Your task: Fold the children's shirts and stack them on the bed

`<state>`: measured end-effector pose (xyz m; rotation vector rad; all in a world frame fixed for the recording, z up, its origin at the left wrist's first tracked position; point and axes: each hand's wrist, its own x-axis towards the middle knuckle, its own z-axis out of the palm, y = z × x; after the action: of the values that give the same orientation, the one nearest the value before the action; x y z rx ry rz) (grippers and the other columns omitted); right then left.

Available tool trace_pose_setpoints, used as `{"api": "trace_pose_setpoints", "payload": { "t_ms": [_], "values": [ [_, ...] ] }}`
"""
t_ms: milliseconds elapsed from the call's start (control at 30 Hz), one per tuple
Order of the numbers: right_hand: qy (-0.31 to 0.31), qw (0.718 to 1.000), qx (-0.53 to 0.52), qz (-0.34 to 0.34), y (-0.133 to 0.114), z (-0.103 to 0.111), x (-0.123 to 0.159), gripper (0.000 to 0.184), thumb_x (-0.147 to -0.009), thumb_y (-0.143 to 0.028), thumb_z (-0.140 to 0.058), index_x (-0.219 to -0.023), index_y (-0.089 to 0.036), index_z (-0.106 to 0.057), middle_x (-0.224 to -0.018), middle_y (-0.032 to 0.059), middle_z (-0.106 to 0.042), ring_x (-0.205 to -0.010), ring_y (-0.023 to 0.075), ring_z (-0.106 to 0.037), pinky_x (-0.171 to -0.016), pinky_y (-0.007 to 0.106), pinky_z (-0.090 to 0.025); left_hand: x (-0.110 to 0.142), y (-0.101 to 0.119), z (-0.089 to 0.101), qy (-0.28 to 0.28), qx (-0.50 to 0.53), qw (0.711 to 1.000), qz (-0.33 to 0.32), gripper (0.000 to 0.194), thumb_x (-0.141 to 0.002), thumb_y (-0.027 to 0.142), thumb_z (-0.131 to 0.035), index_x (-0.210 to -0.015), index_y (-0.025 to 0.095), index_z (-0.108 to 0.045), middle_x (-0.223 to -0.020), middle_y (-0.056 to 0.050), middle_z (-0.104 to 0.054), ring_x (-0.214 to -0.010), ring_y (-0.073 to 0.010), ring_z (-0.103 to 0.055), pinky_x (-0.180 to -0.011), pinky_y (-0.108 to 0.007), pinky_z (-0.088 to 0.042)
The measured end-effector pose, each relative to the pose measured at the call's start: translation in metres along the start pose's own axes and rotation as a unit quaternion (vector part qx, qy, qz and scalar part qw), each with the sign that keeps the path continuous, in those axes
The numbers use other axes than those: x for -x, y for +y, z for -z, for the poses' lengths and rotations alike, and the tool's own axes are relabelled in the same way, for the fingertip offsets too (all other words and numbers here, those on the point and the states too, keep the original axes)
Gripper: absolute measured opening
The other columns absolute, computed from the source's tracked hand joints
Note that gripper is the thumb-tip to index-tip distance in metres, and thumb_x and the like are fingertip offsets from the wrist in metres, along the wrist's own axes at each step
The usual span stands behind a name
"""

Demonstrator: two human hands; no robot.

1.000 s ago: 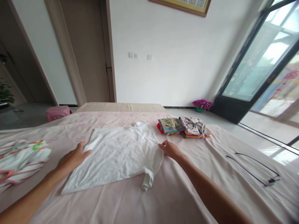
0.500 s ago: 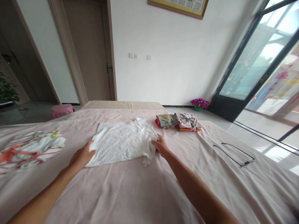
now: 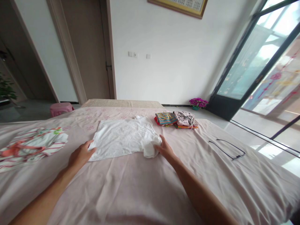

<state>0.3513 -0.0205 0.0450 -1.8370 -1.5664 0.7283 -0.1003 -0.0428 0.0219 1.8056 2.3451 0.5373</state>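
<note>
A white T-shirt [image 3: 122, 137] lies spread on the pink bedsheet [image 3: 131, 187], its body toward the left and its sleeves toward the right. My left hand [image 3: 81, 154] pinches the shirt's left edge between thumb and fingers. At the opposite side my right hand [image 3: 165, 148] grips the near sleeve, which is lifted a little and bunched. The fingertips of the right hand are partly hidden by the cloth.
Folded clothes [image 3: 166, 118] and a folded butterfly-print garment [image 3: 185, 118] lie beyond my right hand. Eyeglasses [image 3: 231, 151] rest at the right. A striped garment [image 3: 32, 145] lies crumpled at the left. A pink stool [image 3: 61, 108] stands past the bed.
The near sleeve, which hung toward me, is now bunched up and turned in beside my right hand. My left hand keeps its hold on the left edge. The view has shifted slightly.
</note>
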Motion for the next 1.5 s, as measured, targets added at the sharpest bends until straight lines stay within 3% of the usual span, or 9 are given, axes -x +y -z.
{"api": "trace_pose_setpoints", "payload": {
  "t_ms": [133, 300, 567, 667, 733, 867, 1033, 1267, 1500],
  "values": [
    [0.044, 0.995, -0.082, 0.023, -0.002, -0.001, 0.004, 0.061, -0.083, -0.031, -0.051, -0.142, -0.018, -0.046, -0.095, 0.0049, -0.069, -0.080, 0.0188, -0.064, -0.071, 0.028, -0.050, 0.002, -0.002, -0.001, 0.018, 0.011, 1.000, -0.003, 0.052, -0.087, 0.041, -0.045, -0.134, 0.021, -0.054, -0.121, -0.011, -0.069, -0.108, -0.0272, -0.066, -0.087, -0.033, -0.049],
    [-0.021, 0.984, -0.174, 0.002, 0.009, 0.006, 0.015, 0.054, -0.080, -0.036, -0.056, -0.130, -0.016, -0.060, -0.098, 0.0064, -0.071, -0.080, 0.0193, -0.065, -0.068, 0.027, -0.050, 0.005, -0.004, -0.003, 0.022, 0.012, 1.000, -0.011, 0.049, -0.087, 0.038, -0.042, -0.132, 0.022, -0.055, -0.119, -0.010, -0.068, -0.105, -0.0259, -0.066, -0.087, -0.032, -0.048],
    [-0.139, 0.987, 0.082, 0.009, 0.023, 0.053, 0.014, 0.046, -0.080, -0.026, -0.057, -0.125, -0.020, -0.063, -0.082, 0.0029, -0.071, -0.053, 0.0155, -0.061, -0.056, 0.027, -0.044, 0.017, -0.004, 0.013, -0.012, -0.052, 0.999, -0.003, 0.043, -0.089, 0.036, -0.043, -0.127, 0.023, -0.057, -0.114, -0.010, -0.066, -0.098, -0.0249, -0.066, -0.082, -0.033, -0.049],
    [-0.071, 0.971, 0.218, 0.064, -0.004, 0.066, -0.004, 0.036, -0.086, -0.028, -0.055, -0.119, -0.021, -0.067, -0.098, 0.0082, -0.073, -0.080, 0.0225, -0.069, -0.074, 0.031, -0.048, 0.015, 0.018, 0.026, -0.001, -0.131, 0.991, -0.018, 0.038, -0.088, 0.032, -0.046, -0.121, 0.021, -0.062, -0.118, -0.014, -0.063, -0.098, -0.0291, -0.066, -0.083, -0.038, -0.048],
    [-0.037, 0.960, 0.251, 0.123, -0.031, 0.054, -0.020, 0.036, -0.091, -0.028, -0.050, -0.122, -0.022, -0.066, -0.112, 0.0098, -0.070, -0.105, 0.0255, -0.065, -0.089, 0.033, -0.045, 0.007, 0.049, 0.025, 0.015, -0.137, 0.988, -0.068, 0.037, -0.087, 0.029, -0.049, -0.119, 0.019, -0.064, -0.122, -0.016, -0.062, -0.105, -0.0309, -0.063, -0.091, -0.041, -0.046],
    [-0.108, 0.941, 0.207, 0.245, -0.084, -0.014, -0.052, 0.042, -0.098, -0.028, -0.041, -0.136, -0.018, -0.056, -0.134, 0.0119, -0.060, -0.121, 0.0220, -0.057, -0.100, 0.029, -0.040, -0.023, 0.133, -0.007, 0.008, 0.014, 0.976, -0.217, 0.040, -0.092, 0.027, -0.044, -0.126, 0.014, -0.062, -0.132, -0.018, -0.060, -0.122, -0.0261, -0.057, -0.105, -0.035, -0.041],
    [-0.112, 0.935, 0.206, 0.266, -0.096, -0.089, -0.085, 0.053, -0.101, -0.031, -0.032, -0.150, -0.010, -0.035, -0.150, 0.0161, -0.044, -0.137, 0.0227, -0.042, -0.111, 0.034, -0.033, -0.055, 0.196, -0.067, -0.004, 0.025, 0.963, -0.267, 0.051, -0.096, 0.029, -0.036, -0.143, 0.010, -0.046, -0.150, -0.021, -0.044, -0.142, -0.0276, -0.038, -0.114, -0.042, -0.031],
    [-0.102, 0.916, 0.323, 0.216, -0.053, -0.077, -0.129, 0.064, -0.102, -0.049, -0.026, -0.155, -0.013, -0.027, -0.162, 0.0104, -0.019, -0.150, 0.0230, -0.011, -0.121, 0.042, -0.006, -0.084, 0.144, -0.080, -0.009, -0.053, 0.976, -0.211, 0.061, -0.095, 0.052, -0.037, -0.147, 0.019, -0.043, -0.156, -0.018, -0.035, -0.145, -0.0342, -0.029, -0.116, -0.052, -0.021],
    [-0.071, 0.915, 0.355, 0.178, -0.023, -0.053, -0.149, 0.066, -0.101, -0.050, -0.027, -0.156, -0.014, -0.023, -0.163, 0.0093, -0.016, -0.151, 0.0216, -0.009, -0.120, 0.041, -0.007, -0.107, 0.047, -0.052, 0.025, -0.136, 0.989, -0.056, 0.062, -0.096, 0.053, -0.033, -0.149, 0.023, -0.040, -0.157, -0.016, -0.035, -0.144, -0.0349, -0.029, -0.113, -0.052, -0.023]
  ]
}}
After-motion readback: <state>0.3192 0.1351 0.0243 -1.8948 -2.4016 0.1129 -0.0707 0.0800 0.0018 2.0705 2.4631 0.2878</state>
